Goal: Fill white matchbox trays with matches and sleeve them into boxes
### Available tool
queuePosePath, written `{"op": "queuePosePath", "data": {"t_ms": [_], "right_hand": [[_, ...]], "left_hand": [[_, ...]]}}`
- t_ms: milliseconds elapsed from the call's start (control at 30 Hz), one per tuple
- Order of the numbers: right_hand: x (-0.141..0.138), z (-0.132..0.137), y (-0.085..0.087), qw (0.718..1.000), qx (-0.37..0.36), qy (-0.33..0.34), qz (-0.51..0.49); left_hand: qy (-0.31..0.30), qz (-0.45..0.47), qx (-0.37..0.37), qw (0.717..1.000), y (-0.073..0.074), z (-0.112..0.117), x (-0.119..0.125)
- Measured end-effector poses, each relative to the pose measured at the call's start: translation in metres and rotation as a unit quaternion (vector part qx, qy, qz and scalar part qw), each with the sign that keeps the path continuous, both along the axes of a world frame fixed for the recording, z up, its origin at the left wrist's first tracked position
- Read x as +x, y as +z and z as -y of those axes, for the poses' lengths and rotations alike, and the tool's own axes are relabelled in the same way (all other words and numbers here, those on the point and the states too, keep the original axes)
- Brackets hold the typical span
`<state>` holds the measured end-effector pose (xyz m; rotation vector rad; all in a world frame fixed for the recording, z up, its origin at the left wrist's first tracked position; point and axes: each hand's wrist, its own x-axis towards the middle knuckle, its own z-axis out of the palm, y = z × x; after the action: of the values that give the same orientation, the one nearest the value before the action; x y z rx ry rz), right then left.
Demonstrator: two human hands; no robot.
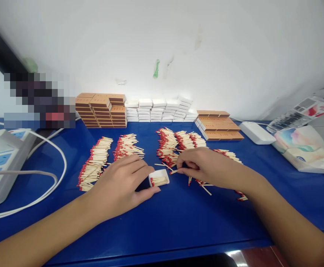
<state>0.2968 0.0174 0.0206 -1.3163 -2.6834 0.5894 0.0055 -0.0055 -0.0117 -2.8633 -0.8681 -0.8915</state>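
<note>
Right hand [196, 161], centre: grip pinching a match [174, 171] just right of the white tray [163, 173], which holds some matches. Left hand [120, 181]: grip straddles tray's left end, index at the corner; can't tell if squeezing. Match piles [167, 142] crowd the far side. Rear limit: brown boxes [102, 111]. Room to move: counter [164, 230] between forearms, down to front edge, bottom of frame. Both hands knuckles-up, forearms angling in from bottom corners.

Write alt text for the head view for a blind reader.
Left hand at an open white tray of red-tipped matches; right hand pinching at least one match. On the blue table: match piles, stacked brown matchboxes and white boxes.
</note>
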Motion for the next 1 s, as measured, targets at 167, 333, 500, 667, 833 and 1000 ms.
{"op": "queuePosePath", "data": {"t_ms": [167, 333, 500, 667, 833, 1000], "right_hand": [[0.003, 0.0, -0.002, 1.0, -0.013, 0.015, 0.001], [-0.007, 0.012, 0.007, 0.999, -0.012, 0.003, -0.045], [-0.027, 0.025, 0.002, 0.997, 0.042, 0.003, -0.065], [-0.032, 0.027, -0.005, 0.996, 0.044, 0.013, -0.075], [-0.021, 0.017, 0.001, 0.992, 0.09, -0.062, -0.06], [-0.023, 0.012, -0.002, 0.992, 0.081, -0.095, -0.026]], "left_hand": [[-0.001, 0.004, 0.001, 1.0, -0.001, 0.0, 0.0], [0.006, 0.007, -0.011, 1.0, -0.001, 0.001, 0.001], [0.003, 0.016, -0.017, 1.0, 0.0, 0.002, 0.004], [-0.004, 0.023, -0.01, 1.0, -0.001, 0.003, 0.005], [0.002, 0.01, 0.001, 1.0, 0.001, 0.002, 0.003], [0.001, 0.008, 0.012, 1.0, 0.001, 0.003, 0.002]]}}
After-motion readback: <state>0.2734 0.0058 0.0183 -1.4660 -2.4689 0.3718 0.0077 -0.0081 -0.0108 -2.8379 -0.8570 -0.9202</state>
